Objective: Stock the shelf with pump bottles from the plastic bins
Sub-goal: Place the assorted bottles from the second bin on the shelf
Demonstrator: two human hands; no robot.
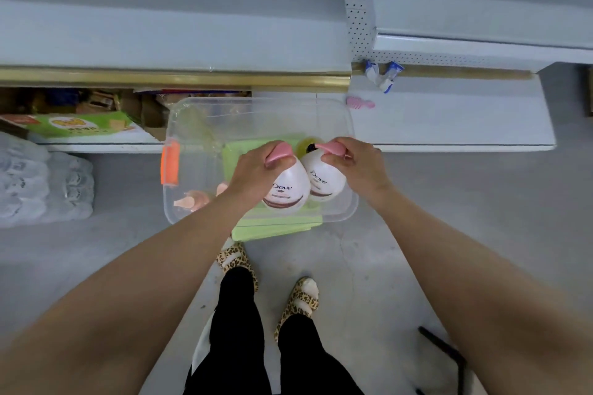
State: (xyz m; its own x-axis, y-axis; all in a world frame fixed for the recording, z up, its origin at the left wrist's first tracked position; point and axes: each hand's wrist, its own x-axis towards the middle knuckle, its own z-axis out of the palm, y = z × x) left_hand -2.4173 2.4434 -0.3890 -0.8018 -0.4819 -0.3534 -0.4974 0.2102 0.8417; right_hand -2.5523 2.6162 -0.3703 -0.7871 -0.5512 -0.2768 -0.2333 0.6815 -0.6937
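- Head view: I see my left hand (256, 167) wrapped around the pink pump head of a white egg-shaped Dove pump bottle (286, 192), fingers closed tight on the neck.
- My right hand (354, 160) is closed on the pink pump of a second white Dove pump bottle (324, 180); its nozzle points left, past a black collar.
- The two bottles touch side by side, tilted, over the right part of a clear plastic bin (192, 125) that sits on the grey floor just in front of the shelving.
- In the bin's left near corner lie peach-coloured pump tops (192, 200); an orange latch (170, 163) is on its left wall.
- A light green bin (272, 229) shows under and through the clear one.
- The white metal shelf (449, 112) to the right of the bin carries a small pink comb (359, 102) and blue-white packets (383, 74) near its gold-trimmed edge.
- My leopard-print slippers (237, 261) stand just behind the bins.
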